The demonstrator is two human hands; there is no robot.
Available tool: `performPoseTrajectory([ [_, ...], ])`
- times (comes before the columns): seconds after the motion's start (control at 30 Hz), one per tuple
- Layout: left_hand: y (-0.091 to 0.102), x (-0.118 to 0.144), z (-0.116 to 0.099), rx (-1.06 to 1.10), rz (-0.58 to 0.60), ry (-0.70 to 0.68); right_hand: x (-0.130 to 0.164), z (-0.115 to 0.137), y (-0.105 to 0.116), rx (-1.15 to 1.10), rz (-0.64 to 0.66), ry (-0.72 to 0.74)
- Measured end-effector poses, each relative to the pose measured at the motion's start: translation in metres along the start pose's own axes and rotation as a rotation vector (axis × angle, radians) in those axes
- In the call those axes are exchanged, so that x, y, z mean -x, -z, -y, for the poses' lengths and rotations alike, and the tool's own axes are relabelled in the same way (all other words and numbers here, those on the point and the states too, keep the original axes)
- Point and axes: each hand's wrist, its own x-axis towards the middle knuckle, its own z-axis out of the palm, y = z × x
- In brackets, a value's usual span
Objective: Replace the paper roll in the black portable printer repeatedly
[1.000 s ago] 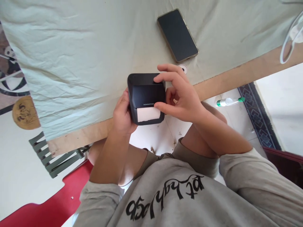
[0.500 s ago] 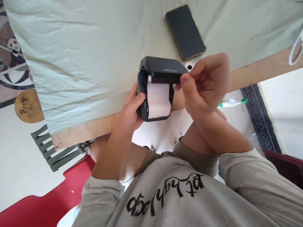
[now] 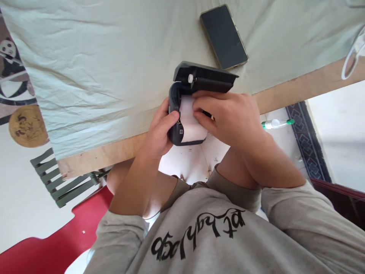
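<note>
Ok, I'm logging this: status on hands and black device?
Left hand holding black device; lid open. Right hand at white paper inside, grip unclear. In the way: right hand, hiding part of the paper.

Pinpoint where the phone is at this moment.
In the head view, the phone lies on the pale cloth, right of centre near the picture's top edge, just beyond the raised black lid.

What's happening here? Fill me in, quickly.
A person is handling a small, boxy black plastic device with its black plastic lid raised. The left grip holds the device by its side, while the right grip is at the curved white paper inside; whether it pinches the paper is unclear. Beyond, a dark-screened rectangular phone with a pale-gold rim lies on the pale green cloth.
</note>
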Motion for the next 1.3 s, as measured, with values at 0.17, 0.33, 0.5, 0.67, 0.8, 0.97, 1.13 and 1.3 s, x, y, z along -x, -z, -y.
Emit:
performPoseTrajectory([
  [0.17,0.000,0.000,0.000,-0.032,0.017,-0.008,0.002,-0.003,0.003,-0.067,-0.006,0.016],
  [0.33,0.002,-0.001,0.001,-0.052,0.026,-0.023,0.000,-0.003,0.005,-0.068,0.112,-0.002],
  [0.5,0.001,-0.001,0.000,-0.084,0.035,0.010,-0.001,-0.006,0.010,-0.110,0.134,0.006],
  [0.67,0.001,-0.001,0.000,-0.008,0.023,-0.008,0.005,-0.020,0.016,-0.633,0.030,0.059],
  [0.8,0.001,-0.001,-0.002,0.074,-0.094,0.055,0.002,-0.043,0.014,-1.145,-0.113,-0.019],
  [0.97,0.001,-0.001,-0.006,0.110,-0.085,0.099,-0.005,-0.079,0.002,-1.143,-0.376,-0.322],
  [1.13,0.001,0.000,-0.004,0.070,-0.109,0.056,-0.003,-0.111,-0.010,-0.610,-0.513,-0.297],
  [1.3,0.002,-0.003,-0.003,0.034,-0.107,0.047,-0.003,-0.130,-0.004,-0.179,-0.447,-0.236],
])
